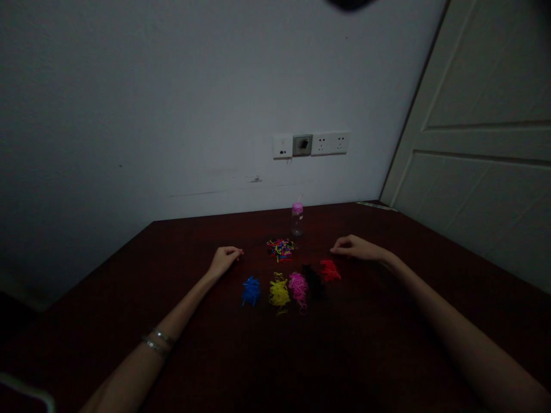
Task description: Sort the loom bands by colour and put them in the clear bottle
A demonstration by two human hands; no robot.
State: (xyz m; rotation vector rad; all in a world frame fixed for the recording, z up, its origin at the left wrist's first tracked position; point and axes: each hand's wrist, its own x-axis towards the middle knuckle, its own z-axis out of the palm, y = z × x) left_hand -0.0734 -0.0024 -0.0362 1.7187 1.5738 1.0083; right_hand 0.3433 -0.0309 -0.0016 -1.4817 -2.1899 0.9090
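My left hand (pixel 224 259) rests on the dark table, left of a small mixed-colour pile of rubber bands (pixel 280 249). Its fingers are closed together, with a tiny reddish spot at the tips that is too small to name. On the other side, my right hand (pixel 353 247) lies with thumb and fingers drawn together, just above the red rubber bands (pixel 330 270); anything between them is hidden. Nearer to me, single-colour piles form a row: blue rubber bands (pixel 251 291), yellow rubber bands (pixel 279 292), pink rubber bands (pixel 298 287) and black rubber bands (pixel 314 281).
A clear bottle with a pink lid (pixel 297 219) stands upright behind the mixed pile. White wall sockets (pixel 329 144) sit above the table's back edge. A pale panelled door (pixel 473 172) rises along the right. The reddish-brown table (pixel 172 246) meets the wall.
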